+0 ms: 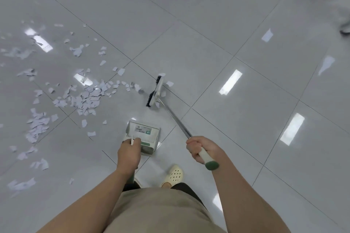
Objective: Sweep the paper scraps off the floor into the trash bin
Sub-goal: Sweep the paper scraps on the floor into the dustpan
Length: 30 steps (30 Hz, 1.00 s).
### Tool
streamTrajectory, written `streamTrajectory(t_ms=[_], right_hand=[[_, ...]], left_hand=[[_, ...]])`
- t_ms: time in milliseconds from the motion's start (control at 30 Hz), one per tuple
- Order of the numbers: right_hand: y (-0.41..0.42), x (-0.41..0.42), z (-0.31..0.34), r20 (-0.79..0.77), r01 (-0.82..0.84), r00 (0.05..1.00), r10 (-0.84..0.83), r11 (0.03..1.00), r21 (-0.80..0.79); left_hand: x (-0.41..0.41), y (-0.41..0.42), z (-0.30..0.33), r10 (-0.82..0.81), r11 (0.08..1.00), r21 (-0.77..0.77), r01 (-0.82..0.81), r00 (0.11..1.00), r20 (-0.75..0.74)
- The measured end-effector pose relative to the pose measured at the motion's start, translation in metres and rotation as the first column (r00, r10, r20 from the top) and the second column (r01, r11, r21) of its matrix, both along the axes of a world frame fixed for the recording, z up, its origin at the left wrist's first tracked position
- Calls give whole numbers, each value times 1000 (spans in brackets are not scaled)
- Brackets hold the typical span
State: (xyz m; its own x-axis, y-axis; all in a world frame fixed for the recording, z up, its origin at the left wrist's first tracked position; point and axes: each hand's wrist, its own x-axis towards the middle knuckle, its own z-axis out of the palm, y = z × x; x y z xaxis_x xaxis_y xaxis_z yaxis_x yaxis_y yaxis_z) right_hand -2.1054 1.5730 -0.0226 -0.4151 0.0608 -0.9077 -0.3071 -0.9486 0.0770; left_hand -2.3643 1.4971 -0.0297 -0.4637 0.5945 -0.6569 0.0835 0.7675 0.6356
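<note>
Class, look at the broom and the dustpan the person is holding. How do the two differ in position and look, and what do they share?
The broom is gripped by the right hand; the dustpan is held by the left hand.
The broom reaches out on a long slanted metal pole; the dustpan sits close to the feet.
The broom head has dark bristles; the dustpan is a pale box with a label.
Both are white with green parts.

White paper scraps [83, 98] lie scattered over the grey tiled floor [208, 47], thickest just left of the broom and beyond the dustpan. The broom [156, 92] has a white head with black bristles down on the floor, its metal pole slanting back. One scrap touches the broom's far side. The dustpan [143, 134], white with green trim and a label, sits near the broom, opening toward the scraps.
</note>
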Motion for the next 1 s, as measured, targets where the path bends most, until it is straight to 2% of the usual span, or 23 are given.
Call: streamTrajectory(t_ms=[100, 167, 233, 333, 500, 633, 733, 867, 1000], right_hand=[[29, -39, 20, 8, -86, 996, 86, 994, 66], [39, -58, 28, 42, -88, 996, 84, 992, 92], [50, -67, 34, 63, -55, 997, 49, 993, 106], [69, -74, 39, 182, -21, 983, -2, 992, 123], [89, -86, 35, 340, 49, 936, -90, 991, 128], [100, -97, 30, 394, 124, 903, -171, 982, 141], [108, -120, 23, 460, 0, 883, -92, 981, 196], [117, -158, 20, 543, -250, 823, 168, 965, 80], [135, -202, 30, 516, -423, 789, 333, 904, 63]], left_hand=[[-8, 7, 2, 45, 999, 3, -45, 999, 27], [-13, 12, 4, 72, 997, 19, -73, 997, 33], [-22, 20, 7, 100, 995, 21, -101, 994, 36], [-40, 37, 6, 111, 993, 23, -112, 992, 55], [-69, 77, 5, 49, 998, 24, -51, 995, 84], [-90, 110, 4, 11, 999, 39, -15, 993, 117], [-111, 119, 2, 24, 999, 20, -28, 990, 139], [-141, 116, -1, 68, 998, -4, -69, 987, 148], [-163, 108, 0, 145, 989, -12, -145, 981, 129]])
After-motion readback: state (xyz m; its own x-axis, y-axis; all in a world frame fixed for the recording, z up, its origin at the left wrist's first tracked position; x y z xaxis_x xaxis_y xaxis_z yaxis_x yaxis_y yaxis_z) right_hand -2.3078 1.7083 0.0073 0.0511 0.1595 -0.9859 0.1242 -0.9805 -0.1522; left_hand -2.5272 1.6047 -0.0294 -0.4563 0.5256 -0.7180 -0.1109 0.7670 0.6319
